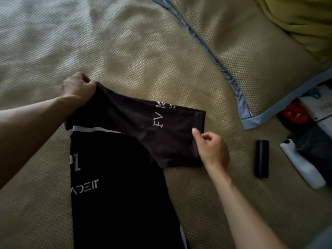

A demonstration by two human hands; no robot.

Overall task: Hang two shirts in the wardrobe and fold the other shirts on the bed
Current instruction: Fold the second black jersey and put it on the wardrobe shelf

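A black shirt (122,177) with white lettering and a white stripe lies on the bed's woven mat (161,60), its body folded lengthwise and running toward me. One sleeve (161,133) sticks out to the right. My left hand (79,88) grips the shirt's shoulder edge at the top left and lifts it slightly. My right hand (212,148) is at the sleeve's cuff end, fingers curled and thumb up against the fabric; whether it pinches the cloth is unclear.
A black cylinder (262,159) lies on the mat to the right. A blue-edged mat border (233,81) curves across. Folded clothes (309,141), white, red and dark, sit at the right edge. A yellow-green blanket (305,20) is bunched at the top right.
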